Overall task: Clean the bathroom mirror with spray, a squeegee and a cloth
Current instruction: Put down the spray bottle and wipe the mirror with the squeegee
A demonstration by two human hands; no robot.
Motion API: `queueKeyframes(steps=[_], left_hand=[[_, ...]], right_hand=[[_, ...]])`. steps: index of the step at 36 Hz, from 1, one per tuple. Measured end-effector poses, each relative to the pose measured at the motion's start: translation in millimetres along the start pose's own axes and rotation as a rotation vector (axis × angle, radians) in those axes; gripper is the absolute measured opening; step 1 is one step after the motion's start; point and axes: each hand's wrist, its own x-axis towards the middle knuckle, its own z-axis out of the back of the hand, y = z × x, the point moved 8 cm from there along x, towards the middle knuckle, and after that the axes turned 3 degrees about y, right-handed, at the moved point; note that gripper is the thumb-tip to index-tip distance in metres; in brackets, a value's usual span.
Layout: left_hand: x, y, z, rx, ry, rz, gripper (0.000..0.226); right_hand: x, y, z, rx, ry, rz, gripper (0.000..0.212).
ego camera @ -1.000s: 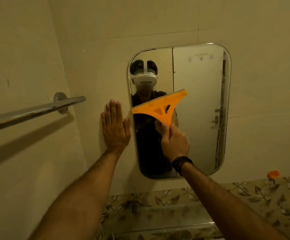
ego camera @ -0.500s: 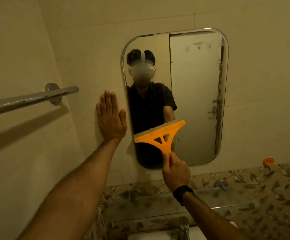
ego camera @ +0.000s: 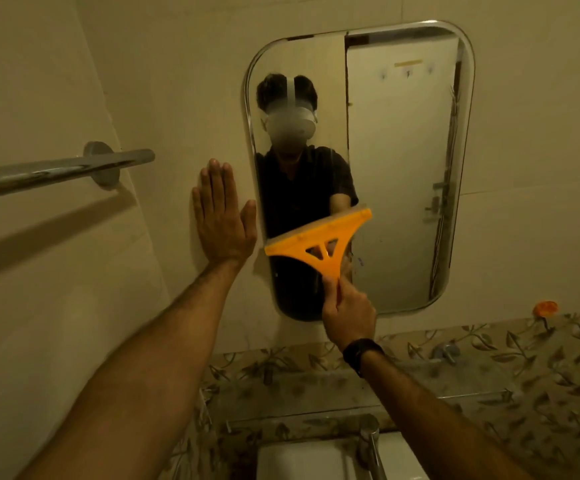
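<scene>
Beige tiled wall (ego camera: 523, 133), dim yellow light; leaf-patterned tile band (ego camera: 541, 375) runs along the bottom. Mirror (ego camera: 402, 168), tall with rounded corners and a metal edge, hangs at centre. Chrome towel rail (ego camera: 56, 171) is mounted on the side wall to the left.

Left hand (ego camera: 221, 220) lies flat on the wall just beside the mirror's left edge, fingers straight and pointing up, thumb out toward the glass. It holds nothing.

Right hand (ego camera: 349, 315) has its grip curled round the handle of the orange squeegee (ego camera: 319, 242), with the thumb along the stem. I see the blade against the lower left part of the glass, tilted, its right end higher than its left. A dark wristband (ego camera: 361, 353) sits on that wrist.

Below, a white basin (ego camera: 302, 460) and a chrome tap (ego camera: 369, 441) show at the frame's bottom edge. A small orange object (ego camera: 545, 308) rests against the wall to the right, below the mirror; I cannot tell what it is.
</scene>
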Motion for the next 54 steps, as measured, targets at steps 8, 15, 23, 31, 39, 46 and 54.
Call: queueKeyframes(steps=[8,15,23,31,39,46,54], left_hand=[[0,-1,2,0.020,-0.011,-0.004,0.070],[0,-2,5,0.015,-0.021,-0.003,0.070],[-1,-2,4,0.027,-0.028,0.002,0.071],[-2,-2,5,0.017,-0.035,0.004,0.070],[-1,-2,6,0.020,-0.051,-0.002,0.070],[-1,-3,7,0.026,-0.038,0.008,0.070],[-3,-4,7,0.028,-0.040,0.003,0.070]], right_hand=[[-72,-45,-22,-0.033,0.099,-0.114,0.035],[-71,-39,-7,-0.082,0.063,-0.076,0.038],[7,26,36,0.045,-0.093,0.061,0.034],[-15,-7,11,0.007,0.014,-0.025,0.027],[-81,-62,-17,-0.084,0.088,-0.153,0.043],[-105,-78,-18,-0.143,0.159,-0.230,0.039],[-35,0,29,0.076,-0.107,-0.074,0.033]])
